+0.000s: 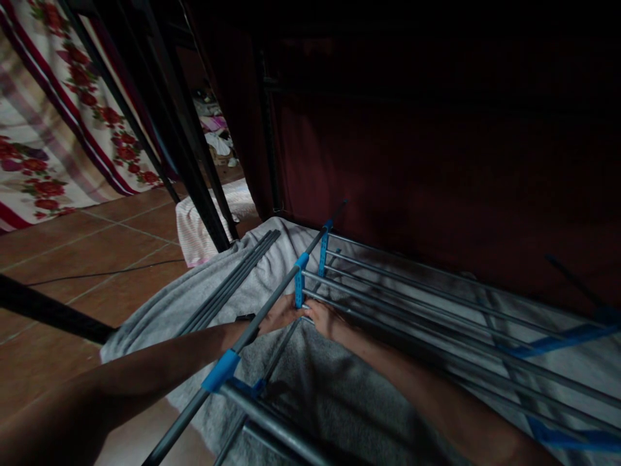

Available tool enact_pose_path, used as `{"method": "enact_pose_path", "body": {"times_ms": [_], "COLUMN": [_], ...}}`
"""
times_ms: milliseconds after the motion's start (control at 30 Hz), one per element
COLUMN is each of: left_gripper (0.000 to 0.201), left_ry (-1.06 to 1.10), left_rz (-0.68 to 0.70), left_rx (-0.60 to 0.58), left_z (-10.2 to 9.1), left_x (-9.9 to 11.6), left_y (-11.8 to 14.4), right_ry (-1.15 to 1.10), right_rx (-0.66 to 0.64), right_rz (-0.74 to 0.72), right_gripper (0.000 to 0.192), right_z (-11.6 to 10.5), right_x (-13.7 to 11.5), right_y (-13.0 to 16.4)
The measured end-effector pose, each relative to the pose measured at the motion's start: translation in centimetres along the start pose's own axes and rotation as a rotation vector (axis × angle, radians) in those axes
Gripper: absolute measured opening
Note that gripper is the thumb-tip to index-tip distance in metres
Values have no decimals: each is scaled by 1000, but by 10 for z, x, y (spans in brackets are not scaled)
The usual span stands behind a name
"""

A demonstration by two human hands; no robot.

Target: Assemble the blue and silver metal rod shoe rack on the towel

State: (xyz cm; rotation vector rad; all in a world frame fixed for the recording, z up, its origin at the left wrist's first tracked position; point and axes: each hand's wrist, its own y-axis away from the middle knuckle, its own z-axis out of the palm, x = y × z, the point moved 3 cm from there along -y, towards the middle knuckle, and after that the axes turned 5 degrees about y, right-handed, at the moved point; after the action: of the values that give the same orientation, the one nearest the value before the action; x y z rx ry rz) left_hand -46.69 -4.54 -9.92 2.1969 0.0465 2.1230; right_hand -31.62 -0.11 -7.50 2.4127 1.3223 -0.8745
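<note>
A metal rack of grey rods with blue plastic connectors [299, 289] lies on a grey towel [310, 382] on the floor. My left hand [277, 315] reaches under a long grey side rod [272, 304] and touches the rack beside a blue connector. My right hand [326, 318] meets it from the right, fingers at the end of a cross rod near the same connector. Both hands are partly hidden by the rods, and their grips are hard to make out.
A loose bundle of grey rods [233, 285] lies on the towel to the left. Black frame legs [194, 175] stand behind. A pink-white cloth [198, 226], a floral sheet [58, 129], terracotta floor tiles [72, 246] and a dark red fabric wall [436, 162] surround the spot.
</note>
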Motion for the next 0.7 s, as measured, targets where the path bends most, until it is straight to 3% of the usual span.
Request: {"method": "enact_pose_path", "body": {"times_ms": [233, 467, 700], "left_gripper": [25, 30, 34], "left_ry": [-27, 63, 75], "left_rz": [62, 37, 4], "left_rx": [-28, -26, -3], "left_z": [8, 18, 17], "left_x": [6, 3, 1], "left_y": [1, -5, -5], "right_ry": [-51, -30, 48], "right_rx": [-6, -18, -47], "right_rz": [-5, -13, -8], "right_gripper": [24, 20, 20], "right_z": [0, -8, -12], "right_x": [2, -3, -6], "right_y": [-2, 0, 1]}}
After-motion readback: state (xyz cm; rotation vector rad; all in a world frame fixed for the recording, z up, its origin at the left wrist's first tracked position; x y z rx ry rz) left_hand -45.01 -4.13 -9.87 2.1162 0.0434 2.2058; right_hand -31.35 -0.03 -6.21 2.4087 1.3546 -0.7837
